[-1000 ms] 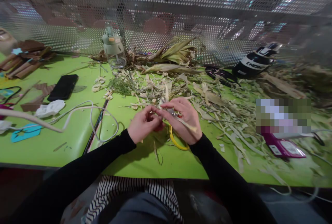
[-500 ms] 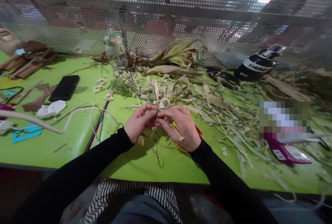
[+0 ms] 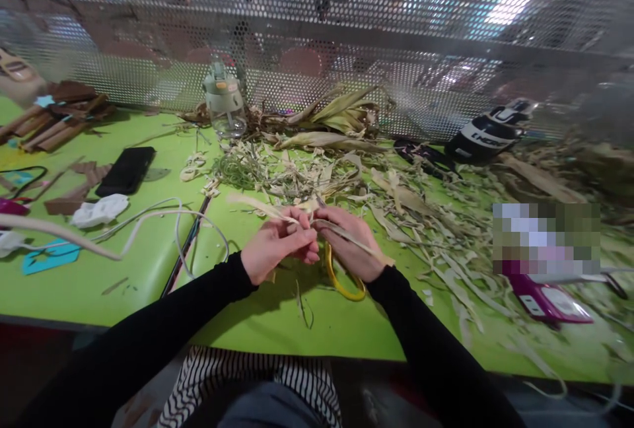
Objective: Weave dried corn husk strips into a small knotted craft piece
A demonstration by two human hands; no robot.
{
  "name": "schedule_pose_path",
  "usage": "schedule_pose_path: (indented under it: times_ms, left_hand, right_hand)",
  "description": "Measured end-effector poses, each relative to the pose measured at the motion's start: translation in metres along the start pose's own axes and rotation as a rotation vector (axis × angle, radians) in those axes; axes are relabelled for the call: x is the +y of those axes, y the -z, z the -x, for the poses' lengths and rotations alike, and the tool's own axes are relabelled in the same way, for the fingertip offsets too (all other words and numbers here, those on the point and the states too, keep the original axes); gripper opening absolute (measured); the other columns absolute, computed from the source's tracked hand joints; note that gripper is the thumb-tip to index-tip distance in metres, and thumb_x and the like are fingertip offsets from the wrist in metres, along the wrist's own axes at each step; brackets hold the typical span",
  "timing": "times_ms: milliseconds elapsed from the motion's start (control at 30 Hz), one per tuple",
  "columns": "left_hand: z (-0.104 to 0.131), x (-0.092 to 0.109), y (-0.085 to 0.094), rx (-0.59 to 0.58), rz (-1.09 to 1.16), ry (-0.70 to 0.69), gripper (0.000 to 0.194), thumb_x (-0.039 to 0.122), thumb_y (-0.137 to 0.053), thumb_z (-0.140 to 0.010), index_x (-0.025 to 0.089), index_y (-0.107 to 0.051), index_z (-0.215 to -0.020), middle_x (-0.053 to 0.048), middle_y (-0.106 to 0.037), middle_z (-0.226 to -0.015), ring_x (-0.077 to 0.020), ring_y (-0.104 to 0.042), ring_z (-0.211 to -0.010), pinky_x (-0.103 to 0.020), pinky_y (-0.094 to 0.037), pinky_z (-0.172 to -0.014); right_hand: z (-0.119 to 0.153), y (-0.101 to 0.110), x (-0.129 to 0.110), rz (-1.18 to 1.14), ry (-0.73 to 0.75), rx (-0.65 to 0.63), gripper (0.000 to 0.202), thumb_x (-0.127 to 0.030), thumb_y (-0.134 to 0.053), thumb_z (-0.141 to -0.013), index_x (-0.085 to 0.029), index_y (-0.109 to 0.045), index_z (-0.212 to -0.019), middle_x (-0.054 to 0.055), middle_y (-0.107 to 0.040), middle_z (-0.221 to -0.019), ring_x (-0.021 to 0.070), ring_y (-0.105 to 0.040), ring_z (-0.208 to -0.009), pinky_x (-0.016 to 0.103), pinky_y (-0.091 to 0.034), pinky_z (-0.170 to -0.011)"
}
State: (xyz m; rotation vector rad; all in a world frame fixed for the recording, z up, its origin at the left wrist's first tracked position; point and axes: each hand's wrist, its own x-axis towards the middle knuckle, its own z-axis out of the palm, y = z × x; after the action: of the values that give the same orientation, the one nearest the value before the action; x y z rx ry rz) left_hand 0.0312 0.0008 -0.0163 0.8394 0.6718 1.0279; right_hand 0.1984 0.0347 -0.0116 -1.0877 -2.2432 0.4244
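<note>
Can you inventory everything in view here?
Smooth tabletop: one, green, across the middle
Perforated metal screen: one, grey, back
Loose husk scraps: uncounted, pale tan, centre and right
Large dried husk leaves: several, yellowish green, back centre
Clear plastic bottle: one, pale green lid, back left
Banded bottle: one, black and white, back right
Flat phone: one, black, left
Crumpled piece: one, white, left
Flat cut-out tag: one, turquoise, left
Long cables: uncounted, whitish, left
Stick bundle: one, brown, far left
Plastic socket block: one, magenta, right
Loop handle: one, yellow, centre
Thin husk strips: at least two, pale tan, centre
Left hand: one, black-sleeved, centre
Right hand: one, black-sleeved, centre
</note>
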Motion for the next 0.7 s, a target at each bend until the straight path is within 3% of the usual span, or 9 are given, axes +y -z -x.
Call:
schedule_pose_path:
  times_ms: [100,233,300,467,533,633,700]
  left_hand:
    - [-0.005,-0.002,0.003,0.092,0.011,-0.071,0.023,0.026,-0.069,-0.074,0.015,-0.051,-0.084,0.0,-0.066,-0.066,-0.0093,-0.064,-0.059,-0.022,-0.054,-0.061]
    - [-0.012,-0.007,0.01,0.27,0.042,-0.144,0.026,0.026,-0.071,-0.072,0.015,-0.052,-0.084,-0.001,-0.069,-0.068,-0.009,-0.065,-0.059,-0.022,-0.055,-0.063]
    - [-0.013,-0.009,0.011,0.26,0.024,-0.149,0.027,0.026,-0.072,-0.071,0.015,-0.051,-0.083,-0.001,-0.069,-0.068,-0.0096,-0.066,-0.059,-0.022,-0.055,-0.061]
    - [-0.011,-0.011,0.008,0.232,0.02,-0.132,0.027,0.028,-0.072,-0.072,0.014,-0.051,-0.082,-0.003,-0.07,-0.072,-0.011,-0.067,-0.062,-0.024,-0.055,-0.064]
    - [-0.011,-0.008,0.008,0.274,0.05,-0.136,0.027,0.026,-0.072,-0.072,0.014,-0.051,-0.082,-0.003,-0.069,-0.072,-0.0101,-0.066,-0.061,-0.023,-0.055,-0.063]
    - [-0.012,-0.003,0.01,0.323,0.065,-0.144,0.026,0.024,-0.073,-0.071,0.014,-0.051,-0.081,-0.002,-0.069,-0.074,-0.0101,-0.066,-0.062,-0.021,-0.054,-0.06]
    - [-0.013,0.0,0.011,0.34,0.031,-0.154,0.024,0.022,-0.071,-0.071,0.014,-0.052,-0.082,-0.002,-0.069,-0.073,-0.011,-0.066,-0.062,-0.022,-0.054,-0.058]
  right_hand:
    - [0.003,-0.003,0.001,0.011,-0.037,-0.018,0.019,-0.026,-0.046,-0.092,-0.018,-0.062,-0.086,0.003,-0.066,-0.078,0.014,-0.06,-0.066,0.027,-0.047,-0.06]
    - [0.009,-0.004,-0.001,0.041,-0.043,0.134,0.029,-0.035,-0.053,-0.088,-0.016,-0.059,-0.11,0.009,-0.066,-0.096,0.0188,-0.062,-0.08,0.031,-0.051,-0.063]
    - [0.01,-0.002,-0.005,-0.005,-0.008,0.186,0.031,-0.033,-0.055,-0.088,-0.017,-0.058,-0.114,0.009,-0.066,-0.095,0.0185,-0.062,-0.079,0.031,-0.052,-0.061]
    - [0.011,0.0,-0.017,0.028,0.225,0.299,0.016,-0.015,-0.049,-0.09,-0.019,-0.063,-0.098,0.005,-0.069,-0.086,0.0155,-0.062,-0.076,0.03,-0.051,-0.067]
    - [0.011,-0.002,-0.017,0.053,0.257,0.26,0.016,-0.013,-0.049,-0.09,-0.018,-0.062,-0.098,0.004,-0.068,-0.085,0.0149,-0.061,-0.075,0.03,-0.05,-0.066]
    - [0.01,0.0,-0.008,-0.027,0.216,0.173,0.015,-0.015,-0.048,-0.09,-0.018,-0.06,-0.098,0.003,-0.066,-0.085,0.0136,-0.059,-0.074,0.028,-0.05,-0.064]
    - [0.009,0.006,-0.002,-0.049,0.119,0.299,0.017,-0.022,-0.051,-0.09,-0.018,-0.058,-0.104,0.004,-0.063,-0.092,0.0145,-0.057,-0.074,0.03,-0.05,-0.062]
